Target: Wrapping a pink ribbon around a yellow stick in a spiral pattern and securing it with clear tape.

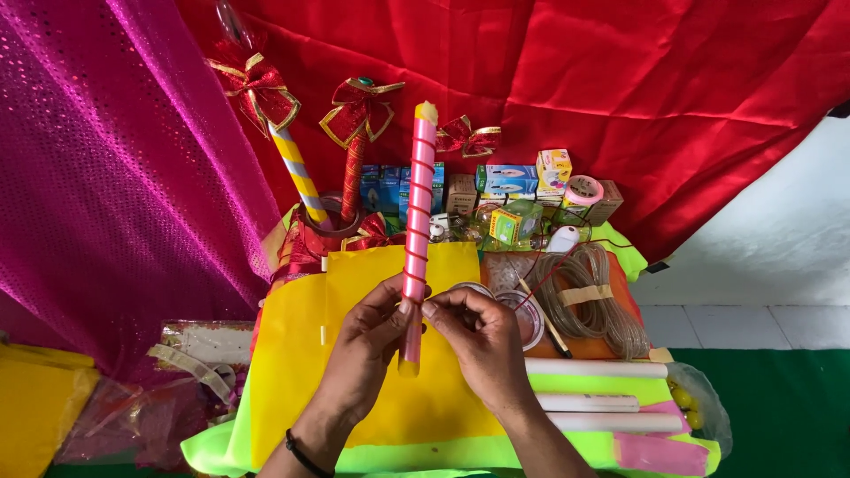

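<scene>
My left hand (pixel 359 354) grips a long pink stick (pixel 418 204) held nearly upright, wound with a thin red spiral. The stick's lower end shows yellow below my fingers. Fingers of my right hand (pixel 478 341) pinch a thin red thread (pixel 553 270) right beside the stick, at about a third of its height. The thread runs off to the right over the table. Under both hands lies a yellow sheet (pixel 354 283) on neon-green sheets (pixel 567 385).
Two decorated sticks with red-gold bows (pixel 261 88) (pixel 359 111) lean at the back. Small boxes (pixel 505 181), a pink tape roll (pixel 583 190), a coil of clear cord (pixel 589 296) and white tubes (pixel 602 367) crowd the right. Red and magenta cloth hang behind.
</scene>
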